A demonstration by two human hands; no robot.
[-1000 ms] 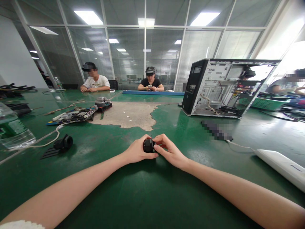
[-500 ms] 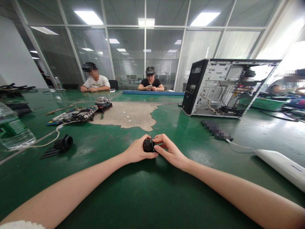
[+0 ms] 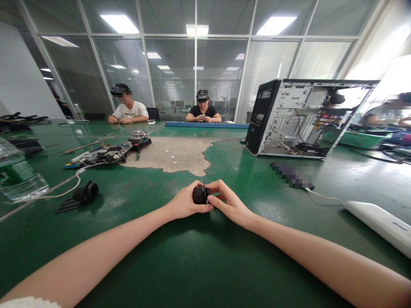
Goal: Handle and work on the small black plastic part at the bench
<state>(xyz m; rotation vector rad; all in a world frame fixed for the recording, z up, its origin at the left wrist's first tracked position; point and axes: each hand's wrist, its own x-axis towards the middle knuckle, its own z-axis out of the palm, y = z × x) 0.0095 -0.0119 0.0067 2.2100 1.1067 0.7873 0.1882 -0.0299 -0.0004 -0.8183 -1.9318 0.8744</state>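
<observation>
Just in front of me, a small black round part (image 3: 199, 195) is held above the green table (image 3: 192, 265). Its exact kind is too small to tell; a thin upright piece rises from its right end. My left hand (image 3: 187, 199) is closed around its left side, with the thumb below and fingers above. The thumb and fingertips of my right hand (image 3: 227, 202) pinch its right end, which they partly cover. To the left of my hands lies another black part (image 3: 86, 192) with a round opening and flat strips.
A computer case (image 3: 265, 117) without its side panel stands at right, near a dark blurred object (image 3: 292, 174) cabled to a white power bank (image 3: 380, 224). At left are a circuit board (image 3: 102, 155) and a water bottle (image 3: 19, 173). Two people sit opposite; another is at far right.
The black part has turned slightly between my fingers, and its thin upright piece shows a little more clearly. Both hands have stayed in nearly the same place.
</observation>
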